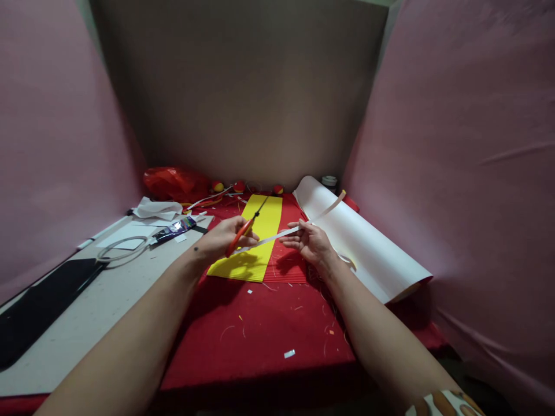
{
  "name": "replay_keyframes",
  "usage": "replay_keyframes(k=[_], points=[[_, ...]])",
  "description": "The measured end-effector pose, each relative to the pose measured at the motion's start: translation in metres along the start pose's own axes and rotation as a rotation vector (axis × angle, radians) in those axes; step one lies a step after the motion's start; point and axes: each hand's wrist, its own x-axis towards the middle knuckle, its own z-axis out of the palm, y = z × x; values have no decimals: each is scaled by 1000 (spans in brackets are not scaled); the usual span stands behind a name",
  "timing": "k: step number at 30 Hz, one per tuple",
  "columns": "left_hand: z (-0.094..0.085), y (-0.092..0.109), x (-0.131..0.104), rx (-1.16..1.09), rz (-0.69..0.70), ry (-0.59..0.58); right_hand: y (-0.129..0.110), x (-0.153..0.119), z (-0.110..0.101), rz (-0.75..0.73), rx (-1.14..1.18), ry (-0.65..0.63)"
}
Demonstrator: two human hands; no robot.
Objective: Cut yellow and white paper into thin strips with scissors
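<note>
My left hand [222, 238] is closed around orange-handled scissors [238, 237], their dark blades pointing up and away. A narrow white strip [275, 237] runs from beneath that hand across to my right hand [315, 247]. The right fingers pinch the strip, and its far end sticks out past them toward the upper right. Whether the left fingers also grip the strip, I cannot tell. Below both hands lie a yellow corrugated sheet [238, 270] and, beside it, a red corrugated sheet [286, 271].
A large white roll [373, 248] lies slanted on the right. On the left, a pale board [130, 306] carries a black flat piece [47, 306], a coiled loop [124, 254] and a shiny packet [174, 229]. Red plastic [176, 182] and red-yellow balls [218, 186] sit behind. Scraps dot the red cloth [260, 346].
</note>
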Motion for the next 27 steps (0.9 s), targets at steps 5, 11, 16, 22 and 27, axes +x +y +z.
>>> replay_keyframes(k=[5,11,16,22,27], points=[[22,0,1,-49,-113,-2,4,1,0,11,10,-10],[30,-9,8,105,-145,71,10,-1,5,-54,-56,-26],[29,-10,6,449,-75,152,11,-3,11,-26,-104,25],[18,20,-13,742,134,413,18,3,5,-67,-112,57],[30,37,-28,694,-105,-82,21,5,4,-77,-105,58]])
